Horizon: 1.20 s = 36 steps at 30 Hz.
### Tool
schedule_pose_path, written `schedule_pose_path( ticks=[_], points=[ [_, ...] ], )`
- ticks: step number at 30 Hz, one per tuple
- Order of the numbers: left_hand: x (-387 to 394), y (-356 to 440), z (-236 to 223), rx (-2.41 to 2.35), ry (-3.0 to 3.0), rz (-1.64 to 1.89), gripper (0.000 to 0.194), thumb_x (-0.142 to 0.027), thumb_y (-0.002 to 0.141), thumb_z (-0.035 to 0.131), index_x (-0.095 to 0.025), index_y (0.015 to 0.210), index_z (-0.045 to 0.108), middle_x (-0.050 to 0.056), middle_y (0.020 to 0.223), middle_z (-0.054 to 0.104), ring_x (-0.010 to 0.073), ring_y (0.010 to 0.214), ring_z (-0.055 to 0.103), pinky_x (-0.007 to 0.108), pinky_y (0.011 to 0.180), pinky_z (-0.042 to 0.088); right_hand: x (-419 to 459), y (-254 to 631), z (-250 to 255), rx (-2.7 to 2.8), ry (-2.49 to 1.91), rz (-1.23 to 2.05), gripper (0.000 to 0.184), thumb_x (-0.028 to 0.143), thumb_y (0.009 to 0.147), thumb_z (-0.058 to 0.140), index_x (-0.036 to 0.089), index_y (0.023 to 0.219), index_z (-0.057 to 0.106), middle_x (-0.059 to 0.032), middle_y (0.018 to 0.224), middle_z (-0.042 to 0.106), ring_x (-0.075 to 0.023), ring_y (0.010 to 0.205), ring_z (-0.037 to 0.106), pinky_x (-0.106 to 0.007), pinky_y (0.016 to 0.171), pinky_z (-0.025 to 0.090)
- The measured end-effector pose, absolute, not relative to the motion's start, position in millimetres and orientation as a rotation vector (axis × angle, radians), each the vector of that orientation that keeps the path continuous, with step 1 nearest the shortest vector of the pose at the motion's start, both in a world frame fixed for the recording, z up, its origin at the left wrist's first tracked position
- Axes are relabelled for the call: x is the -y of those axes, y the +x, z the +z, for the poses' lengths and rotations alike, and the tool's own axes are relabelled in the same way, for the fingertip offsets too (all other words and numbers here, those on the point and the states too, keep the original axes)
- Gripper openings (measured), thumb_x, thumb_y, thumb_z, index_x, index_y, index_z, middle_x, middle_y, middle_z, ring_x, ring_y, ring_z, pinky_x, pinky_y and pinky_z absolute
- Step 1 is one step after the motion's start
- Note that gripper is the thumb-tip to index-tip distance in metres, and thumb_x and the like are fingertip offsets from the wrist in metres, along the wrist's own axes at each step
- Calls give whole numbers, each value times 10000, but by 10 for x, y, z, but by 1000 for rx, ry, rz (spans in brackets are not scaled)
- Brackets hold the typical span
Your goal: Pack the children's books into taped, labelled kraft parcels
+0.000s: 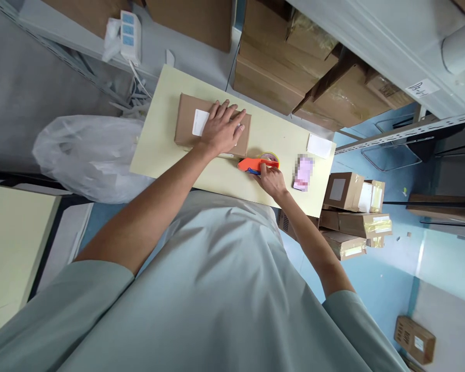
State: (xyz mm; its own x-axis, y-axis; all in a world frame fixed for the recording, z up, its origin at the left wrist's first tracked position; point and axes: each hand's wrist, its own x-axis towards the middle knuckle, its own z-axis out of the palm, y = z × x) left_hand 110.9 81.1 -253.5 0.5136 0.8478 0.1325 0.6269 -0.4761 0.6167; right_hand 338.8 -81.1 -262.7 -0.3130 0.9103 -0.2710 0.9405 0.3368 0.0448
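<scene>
A flat brown cardboard box [186, 123] with a white label lies on a pale yellow table [158, 150]. My left hand [221, 128] rests flat on the right half of the box, fingers stretched out. My right hand [270, 179] is closed around the handle of an orange tape dispenser [252, 165] that holds a roll of clear tape, just right of the box near the table's front edge.
A pink phone-sized item [304, 173] and a white slip [320, 146] lie on the table's right end. Taped cardboard boxes [352, 217] are stacked on the blue floor at right. A white plastic bag [89, 155] sits left of the table. Shelves with cartons stand behind.
</scene>
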Motion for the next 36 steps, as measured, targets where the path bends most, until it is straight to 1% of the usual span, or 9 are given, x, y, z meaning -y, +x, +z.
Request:
schedule_pose_path(
  ticks=[5, 8, 11, 15, 20, 26, 29, 32, 36],
  points=[
    [-772, 1102, -2461, -1212, 2256, 580, 653, -484, 1084, 393, -211, 1674, 448, 112, 1764, 385, 357, 1700, 157, 643, 1375, -4, 846, 3304, -2636, -2284, 1744, -137, 528, 490, 1175, 390, 12, 1395, 423, -246, 1060, 788, -308, 956, 770, -392, 858, 565],
    [-726, 1100, -2373, -1223, 2258, 580, 636, -472, 1081, 398, -222, 1661, 472, 113, 1754, 408, 346, 1698, 177, 640, 1380, 35, 886, 3230, -2603, -2251, 1759, -137, 513, 488, 1172, 408, 17, 1374, 440, -228, 1009, 792, -296, 932, 782, -369, 845, 561],
    [-684, 1105, -2291, -1232, 2259, 574, 618, -449, 1077, 393, -210, 1635, 510, 127, 1736, 437, 339, 1694, 199, 636, 1385, 71, 912, 3167, -2549, -2234, 1764, -170, 494, 485, 1171, 417, 28, 1354, 452, -207, 970, 790, -281, 906, 789, -349, 829, 557],
    [-649, 1127, -2223, -1272, 2241, 535, 604, -433, 1083, 368, -187, 1609, 535, 142, 1727, 447, 333, 1695, 202, 647, 1384, 91, 929, 3127, -2496, -2206, 1780, -243, 502, 501, 1166, 425, 34, 1348, 457, -226, 1008, 786, -282, 936, 792, -343, 834, 557],
    [-596, 1195, -2197, -1306, 2212, 475, 572, -382, 1094, 350, -179, 1596, 534, 150, 1746, 415, 317, 1704, 172, 657, 1385, 100, 929, 3157, -2504, -2243, 1718, -302, 489, 468, 1167, 422, 24, 1363, 481, -253, 1054, 775, -291, 982, 783, -368, 898, 555],
    [-507, 1244, -2186, -1336, 2256, 410, 530, -330, 1122, 297, -181, 1577, 525, 167, 1753, 398, 295, 1709, 146, 670, 1374, 169, 897, 3189, -2537, -2373, 1600, -423, 442, 418, 1170, 398, 23, 1299, 550, -216, 998, 764, -295, 895, 767, -421, 914, 542],
    [-451, 1237, -2177, -1323, 2296, 360, 506, -344, 1134, 296, -207, 1560, 533, 155, 1750, 407, 287, 1709, 140, 665, 1377, 186, 928, 3100, -2547, -2413, 1575, -503, 378, 346, 1167, 390, 30, 1294, 555, -216, 1010, 756, -295, 905, 750, -432, 904, 533],
    [-370, 1232, -2160, -1293, 2325, 317, 493, -352, 1143, 277, -212, 1525, 556, 143, 1757, 399, 282, 1709, 133, 653, 1382, 203, 976, 2937, -2542, -2436, 1532, -595, 295, 184, 1136, 374, 38, 1324, 548, -206, 1008, 753, -287, 916, 732, -432, 897, 522],
    [-276, 1200, -2134, -1204, 2355, 255, 469, -313, 1140, 265, -219, 1455, 599, 121, 1759, 399, 272, 1703, 157, 644, 1379, 235, 993, 2732, -2519, -2462, 1463, -663, 390, 28, 1065, 306, 18, 1387, 525, -212, 1017, 760, -289, 911, 729, -447, 881, 525]
  ],
)
